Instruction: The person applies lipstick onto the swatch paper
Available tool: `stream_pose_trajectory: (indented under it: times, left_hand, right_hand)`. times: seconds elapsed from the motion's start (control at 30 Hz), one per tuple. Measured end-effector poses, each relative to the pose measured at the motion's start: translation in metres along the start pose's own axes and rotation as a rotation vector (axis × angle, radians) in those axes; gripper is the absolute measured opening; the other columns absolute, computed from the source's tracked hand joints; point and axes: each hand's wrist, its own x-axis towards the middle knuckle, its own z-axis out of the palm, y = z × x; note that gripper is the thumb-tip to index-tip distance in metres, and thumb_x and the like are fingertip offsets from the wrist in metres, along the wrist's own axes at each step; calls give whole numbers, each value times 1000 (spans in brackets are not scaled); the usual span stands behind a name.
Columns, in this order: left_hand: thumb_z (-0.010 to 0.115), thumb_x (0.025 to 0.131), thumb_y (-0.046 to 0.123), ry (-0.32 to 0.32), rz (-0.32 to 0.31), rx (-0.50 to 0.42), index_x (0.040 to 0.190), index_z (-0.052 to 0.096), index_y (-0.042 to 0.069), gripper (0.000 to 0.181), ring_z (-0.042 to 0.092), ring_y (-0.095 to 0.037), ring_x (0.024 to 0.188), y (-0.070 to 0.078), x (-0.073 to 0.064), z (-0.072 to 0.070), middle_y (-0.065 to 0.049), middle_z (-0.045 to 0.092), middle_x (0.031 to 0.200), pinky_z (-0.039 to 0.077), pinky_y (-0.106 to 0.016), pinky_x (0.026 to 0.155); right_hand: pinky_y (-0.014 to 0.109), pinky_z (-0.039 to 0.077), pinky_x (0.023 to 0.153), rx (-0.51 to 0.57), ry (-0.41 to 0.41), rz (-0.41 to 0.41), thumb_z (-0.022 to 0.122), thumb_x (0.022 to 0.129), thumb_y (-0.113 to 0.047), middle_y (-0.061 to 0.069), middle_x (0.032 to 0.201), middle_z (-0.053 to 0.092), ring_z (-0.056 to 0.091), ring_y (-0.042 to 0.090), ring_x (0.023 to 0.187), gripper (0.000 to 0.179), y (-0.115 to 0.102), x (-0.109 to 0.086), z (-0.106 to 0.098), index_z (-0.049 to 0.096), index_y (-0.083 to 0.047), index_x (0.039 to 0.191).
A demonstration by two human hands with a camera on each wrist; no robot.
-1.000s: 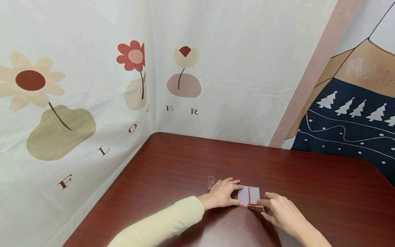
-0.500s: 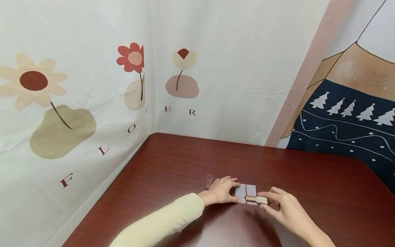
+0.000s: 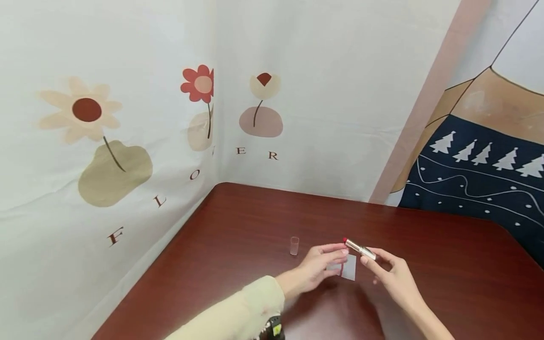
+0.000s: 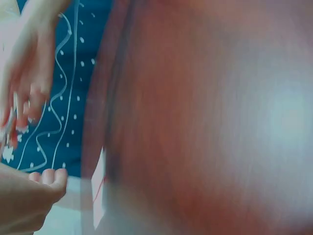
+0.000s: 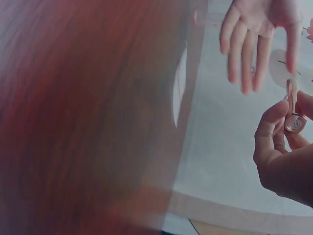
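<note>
My right hand [image 3: 393, 274] pinches a lipstick [image 3: 361, 250] between thumb and fingers, its red tip pointing up and left, raised over the table. Its shiny metal base [image 5: 295, 123] faces the camera in the right wrist view. With fingers extended, my left hand [image 3: 318, 265] hovers close to the red tip and holds nothing; the right wrist view shows those fingers [image 5: 248, 61] straight. Below both hands lies a small white paper [image 3: 350, 268] bearing a red stroke, partly hidden by the left hand. A clear lipstick cap [image 3: 294, 246] stands left of the paper.
The dark red wooden table [image 3: 250, 222] reaches back to a white curtain [image 3: 331, 104] printed with flowers and letters. At the right hangs a navy cloth [image 3: 476, 184] with white trees. Below the left sleeve, a dark object [image 3: 272, 329] shows at the lower edge.
The right hand has lifted the lipstick off the paper and turned its tip up and left. My left hand has risen from the paper's left edge and moved toward the tip.
</note>
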Motion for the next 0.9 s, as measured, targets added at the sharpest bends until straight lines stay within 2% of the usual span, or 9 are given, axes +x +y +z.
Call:
stream_pose_trajectory:
  times: [0.03, 0.1, 0.23, 0.33, 0.43, 0.57, 0.77, 0.9]
  left_hand:
    - [65, 85, 12, 3, -20, -77, 111, 64, 0, 29, 62, -21, 99, -3, -1, 5, -10, 67, 105, 42, -48, 92]
    - [65, 86, 14, 21, -22, -167, 110, 65, 1, 27, 62, -21, 99, -9, -3, 13, -9, 68, 103, 41, -49, 92]
    - [64, 87, 17, 73, 8, -242, 110, 66, 0, 28, 62, -18, 98, -16, -5, 21, -7, 68, 103, 40, -48, 92]
    - [65, 87, 20, 123, 20, -259, 108, 67, 1, 28, 62, -16, 99, -18, -6, 23, -6, 68, 104, 39, -47, 91]
    - [66, 86, 21, 171, 26, -266, 106, 69, 2, 28, 62, -17, 99, -19, -7, 24, -5, 69, 101, 38, -49, 92]
    - [66, 86, 20, 223, 30, -268, 104, 70, 0, 27, 61, -16, 98, -21, -7, 23, -4, 69, 99, 37, -50, 93]
    - [68, 84, 17, 275, 5, -296, 100, 71, 3, 22, 62, -13, 94, -26, -7, 25, -3, 70, 95, 42, -40, 86]
    - [68, 84, 18, 276, -8, -297, 98, 71, 3, 21, 62, -14, 93, -28, -8, 28, -2, 70, 92, 42, -39, 85]
  right_hand:
    - [30, 47, 48, 25, -17, 15, 68, 86, -22, 8, 87, 60, 54, 16, 51, 39, 1, 1, 2, 61, 0, 116]
    - [31, 48, 50, 57, -54, 25, 68, 86, -20, 9, 90, 61, 53, 15, 51, 38, 3, 3, 8, 60, 2, 116]
    - [31, 49, 50, 132, -91, 69, 61, 91, -22, 14, 88, 60, 54, 16, 58, 35, 4, 4, 16, 58, 3, 115]
    - [29, 48, 49, 244, -107, 173, 50, 97, -32, 11, 83, 58, 54, 15, 62, 40, 3, 3, 19, 58, 5, 109]
    - [26, 46, 50, 352, -185, 249, 41, 99, -39, 7, 77, 56, 52, 11, 62, 49, 2, 3, 21, 57, 8, 101]
    - [23, 43, 51, 408, -282, 235, 41, 100, -34, 4, 74, 52, 47, 10, 62, 43, 6, 4, 22, 56, 6, 94]
    - [24, 44, 50, 373, -248, 213, 48, 98, -25, 6, 78, 53, 48, 10, 63, 33, 14, 3, 23, 54, 7, 98]
    - [25, 44, 50, 362, -250, 253, 45, 98, -34, 6, 78, 56, 49, 11, 62, 43, 13, 3, 21, 56, 7, 101]
